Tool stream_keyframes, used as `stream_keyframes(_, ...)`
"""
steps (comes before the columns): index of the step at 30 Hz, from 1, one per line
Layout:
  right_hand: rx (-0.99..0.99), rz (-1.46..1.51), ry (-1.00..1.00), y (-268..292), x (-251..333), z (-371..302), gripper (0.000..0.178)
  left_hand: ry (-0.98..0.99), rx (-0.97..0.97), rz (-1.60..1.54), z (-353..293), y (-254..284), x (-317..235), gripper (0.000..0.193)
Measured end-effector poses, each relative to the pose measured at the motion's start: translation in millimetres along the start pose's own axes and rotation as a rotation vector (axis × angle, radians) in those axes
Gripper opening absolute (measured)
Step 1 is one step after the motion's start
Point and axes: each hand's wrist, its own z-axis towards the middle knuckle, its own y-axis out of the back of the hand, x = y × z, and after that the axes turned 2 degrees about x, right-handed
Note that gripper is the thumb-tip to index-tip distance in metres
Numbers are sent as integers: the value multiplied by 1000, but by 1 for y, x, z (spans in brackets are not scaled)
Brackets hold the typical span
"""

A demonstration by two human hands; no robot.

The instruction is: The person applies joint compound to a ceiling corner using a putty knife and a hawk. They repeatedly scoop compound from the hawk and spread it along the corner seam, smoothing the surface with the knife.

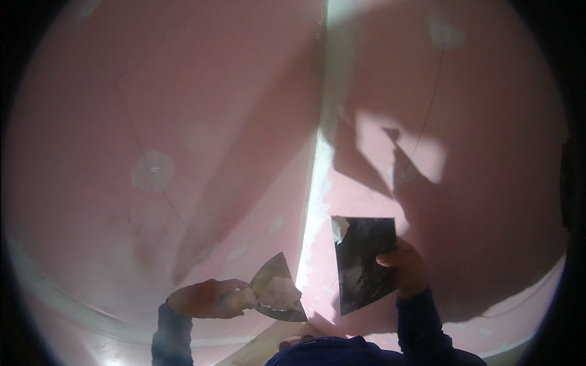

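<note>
My left hand (207, 299) is closed around the handle of a putty knife (274, 283). Its fan-shaped blade points right and carries a patch of pale filler. Across the wall seam, my right hand (408, 268) grips the right side of a wide spatula (365, 259) with a dark, roughly rectangular blade; the fingers hide any handle. A dab of light filler sits at that blade's upper left corner. Between the two tools runs a whitish filled seam (317, 177) in the pink plasterboard (256, 79). The tools are apart from each other.
Pale round filler patches (152, 171) dot the board, with thin dark pencil lines near them. Another patch (447, 33) lies at the upper right. Along the lower left curves a whitish filled band (79, 308). Strong light throws dark shadows across the surface.
</note>
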Motion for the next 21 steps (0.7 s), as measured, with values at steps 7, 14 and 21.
stream_keyframes(7, -333, -1328, 395, -48, 80, -20, 38, -50, -121, -31, 17, -9, 9, 65)
stream_keyframes(14, -429, -2189, 992, -94, 108, 12, 29, -191, -256, 2, 28, -37, 21, 66)
stream_keyframes(21, -412, -2659, 1013, -97, 115, 61, 30, -221, -230, -113, 39, -55, 29, 62)
